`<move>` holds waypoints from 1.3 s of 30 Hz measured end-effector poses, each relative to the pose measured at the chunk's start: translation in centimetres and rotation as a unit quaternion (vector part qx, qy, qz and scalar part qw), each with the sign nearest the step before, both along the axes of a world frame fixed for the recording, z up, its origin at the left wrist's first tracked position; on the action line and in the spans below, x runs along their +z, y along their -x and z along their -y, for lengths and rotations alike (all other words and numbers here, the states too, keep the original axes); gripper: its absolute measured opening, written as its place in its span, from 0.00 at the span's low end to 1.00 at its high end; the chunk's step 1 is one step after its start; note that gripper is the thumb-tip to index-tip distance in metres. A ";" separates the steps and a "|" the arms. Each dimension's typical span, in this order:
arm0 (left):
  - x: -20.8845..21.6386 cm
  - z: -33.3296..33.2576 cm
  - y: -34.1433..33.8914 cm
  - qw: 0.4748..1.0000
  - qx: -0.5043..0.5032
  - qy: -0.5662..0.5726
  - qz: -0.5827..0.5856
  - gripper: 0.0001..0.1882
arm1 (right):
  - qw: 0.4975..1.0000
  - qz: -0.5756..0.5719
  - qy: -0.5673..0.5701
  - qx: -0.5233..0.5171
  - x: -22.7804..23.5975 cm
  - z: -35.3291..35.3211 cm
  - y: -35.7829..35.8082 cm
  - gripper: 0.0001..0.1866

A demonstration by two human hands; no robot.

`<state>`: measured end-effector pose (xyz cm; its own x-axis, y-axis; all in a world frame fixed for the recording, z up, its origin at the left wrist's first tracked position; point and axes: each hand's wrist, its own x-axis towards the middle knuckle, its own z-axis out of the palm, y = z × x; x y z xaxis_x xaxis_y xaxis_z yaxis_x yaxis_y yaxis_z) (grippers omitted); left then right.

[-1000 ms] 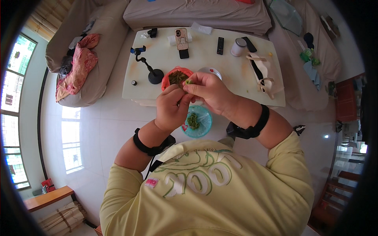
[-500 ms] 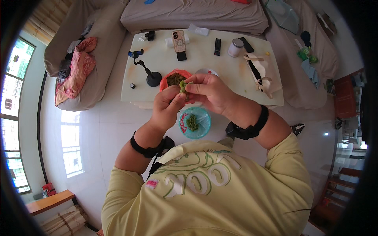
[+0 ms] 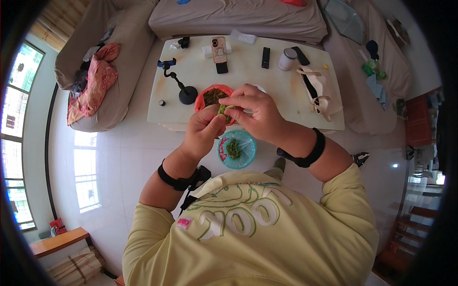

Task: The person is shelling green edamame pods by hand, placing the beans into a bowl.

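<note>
A small green pod [image 3: 222, 109] is pinched between my two hands over the table's near edge. My left hand [image 3: 204, 127] is closed on its lower part with thumb and forefinger. From the right, the fingers of my right hand [image 3: 257, 108] grip its upper end. Right behind my hands a red plastic bag [image 3: 228, 89] stands open, holding many brownish-green pods [image 3: 213, 97]. Below my hands, on the floor, is a teal bin [image 3: 247, 155] lined with a thin bag, with a heap of green pod shells [image 3: 233, 148] inside. My right hand partly hides a white dish [image 3: 260, 87].
On the table [image 3: 143, 9] stand a black phone stand [image 3: 188, 95], a phone [image 3: 219, 50], a remote [image 3: 265, 57], a lidded canister [image 3: 287, 59] and a cream bag [image 3: 320, 93]. Covered sofas [image 3: 238, 21] surround it. My foot [image 3: 280, 163] is beside the bin.
My right hand's fingers have shifted their grip on the pod, now bent more over its top. The left hand stays nearly in place. My foot shows more beside the bin.
</note>
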<state>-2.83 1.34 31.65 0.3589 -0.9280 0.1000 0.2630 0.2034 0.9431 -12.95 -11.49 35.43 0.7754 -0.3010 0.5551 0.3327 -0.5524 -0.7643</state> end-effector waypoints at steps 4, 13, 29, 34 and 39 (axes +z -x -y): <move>-0.1 0.0 -0.1 1.000 -0.015 0.003 -0.021 0.08 | 0.997 0.000 0.076 0.002 0.1 -0.1 0.0 0.08; -0.5 0.4 0.1 0.988 -0.032 -0.044 -0.145 0.09 | 0.978 0.019 0.208 0.026 -1.0 0.6 -0.4 0.12; -2.9 1.3 -1.5 0.985 -0.026 -0.171 0.018 0.09 | 0.930 -0.254 -0.261 0.050 -4.7 2.1 -1.4 0.07; -2.3 1.3 -1.3 0.983 -0.024 -0.174 -0.043 0.08 | 0.979 -0.164 -0.092 0.083 -5.5 2.1 -1.5 0.06; -2.5 1.2 -1.2 0.982 -0.024 -0.182 -0.046 0.08 | 0.928 -0.256 -0.259 0.079 -5.9 1.8 -1.6 0.07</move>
